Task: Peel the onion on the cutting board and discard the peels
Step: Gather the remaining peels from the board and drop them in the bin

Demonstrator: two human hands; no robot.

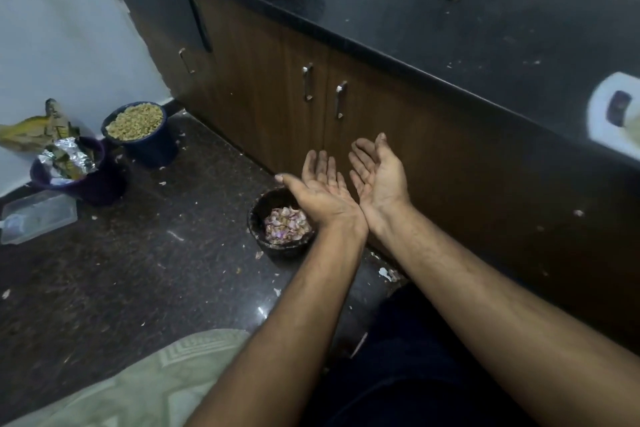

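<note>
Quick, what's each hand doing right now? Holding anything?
Left hand: open, palm up, empty, above the bin of onion peels.
Right hand: open, palm up, empty.

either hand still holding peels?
No: the left hand and right hand are both open, palms up and empty, above the dark bin on the floor that holds the onion peels.

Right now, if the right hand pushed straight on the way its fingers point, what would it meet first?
Probably the cabinet door: the right hand is open, palm up, fingers aimed at it. Nothing shows between them, though depth is unclear.
</note>
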